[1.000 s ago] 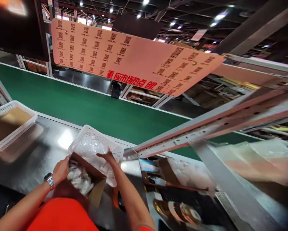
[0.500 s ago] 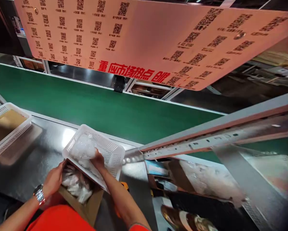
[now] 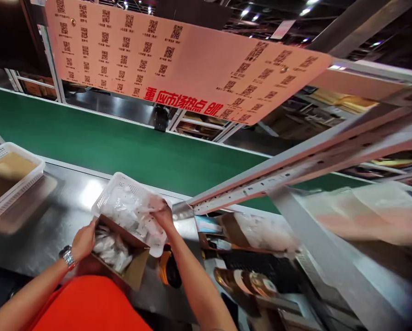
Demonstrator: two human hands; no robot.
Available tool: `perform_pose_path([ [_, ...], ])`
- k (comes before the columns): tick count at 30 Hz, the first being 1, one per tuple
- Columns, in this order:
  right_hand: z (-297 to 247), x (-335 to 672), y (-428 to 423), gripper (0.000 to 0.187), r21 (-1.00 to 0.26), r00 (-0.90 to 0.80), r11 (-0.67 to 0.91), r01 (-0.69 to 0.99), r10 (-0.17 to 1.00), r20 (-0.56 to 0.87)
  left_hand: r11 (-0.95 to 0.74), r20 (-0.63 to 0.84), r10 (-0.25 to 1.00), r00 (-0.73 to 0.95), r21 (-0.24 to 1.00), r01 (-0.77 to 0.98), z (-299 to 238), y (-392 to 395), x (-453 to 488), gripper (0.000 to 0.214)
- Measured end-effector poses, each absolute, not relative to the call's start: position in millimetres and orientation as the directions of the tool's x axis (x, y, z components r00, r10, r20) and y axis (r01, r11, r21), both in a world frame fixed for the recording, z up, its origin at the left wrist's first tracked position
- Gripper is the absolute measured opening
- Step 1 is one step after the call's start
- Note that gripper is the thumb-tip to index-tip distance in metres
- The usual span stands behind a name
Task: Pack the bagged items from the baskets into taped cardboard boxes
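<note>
My left hand (image 3: pixel 84 239), a metal watch on its wrist, grips the upper left edge of an open cardboard box (image 3: pixel 137 269). Crumpled whitish plastic-wrapped items (image 3: pixel 112 252) lie inside that box. Beyond it, a white perforated plastic basket (image 3: pixel 103 201) is largely covered by clear plastic packaging (image 3: pixel 128 207). My right hand (image 3: pixel 162 212) is closed on the right part of this packaging, over the basket's right side. What exactly the packaging contains is hard to make out.
A second white basket (image 3: pixel 18 184) with a flat cardboard piece stands at left on the metal table (image 3: pixel 68 184). Behind runs a green conveyor belt (image 3: pixel 123 149). A pink board of printed codes (image 3: pixel 206 59) hangs above. A slanted metal beam (image 3: pixel 240 184) and an orange-black tape roll (image 3: pixel 169 266) are to the right.
My right hand has moved right, and the clear packaging now spreads across more of the basket. My left hand stays on the box edge. The view has shifted, showing more of the right side.
</note>
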State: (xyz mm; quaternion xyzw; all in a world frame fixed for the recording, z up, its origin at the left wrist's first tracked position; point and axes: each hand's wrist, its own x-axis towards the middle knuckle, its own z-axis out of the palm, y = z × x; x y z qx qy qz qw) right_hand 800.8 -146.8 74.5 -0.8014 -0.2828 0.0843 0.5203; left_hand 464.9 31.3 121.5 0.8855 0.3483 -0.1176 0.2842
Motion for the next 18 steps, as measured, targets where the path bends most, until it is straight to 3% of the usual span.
perform_pose_path([
  [5,127,786,-157,0.06,-0.915,0.855,-0.175,0.363,0.452,0.253,-0.614,-0.406,0.554,0.727,0.39,0.686,132,31,465,0.055],
  [10,159,736,-158,0.061,-0.927,0.839,0.004,0.375,0.423,0.342,-0.611,-0.395,0.55,0.736,0.41,0.677,136,32,463,0.06],
  [13,151,689,-159,0.062,-0.943,0.808,0.026,0.33,0.509,0.297,-0.6,-0.393,0.555,0.733,0.422,0.68,135,33,462,0.061],
  [16,125,641,-158,0.062,-0.935,0.765,-0.126,0.332,0.616,0.189,-0.602,-0.391,0.542,0.744,0.438,0.668,132,34,460,0.058],
  [18,107,618,-156,0.06,-0.861,0.63,-0.235,0.451,0.767,0.121,-0.611,-0.382,0.531,0.756,0.445,0.654,130,35,459,0.056],
])
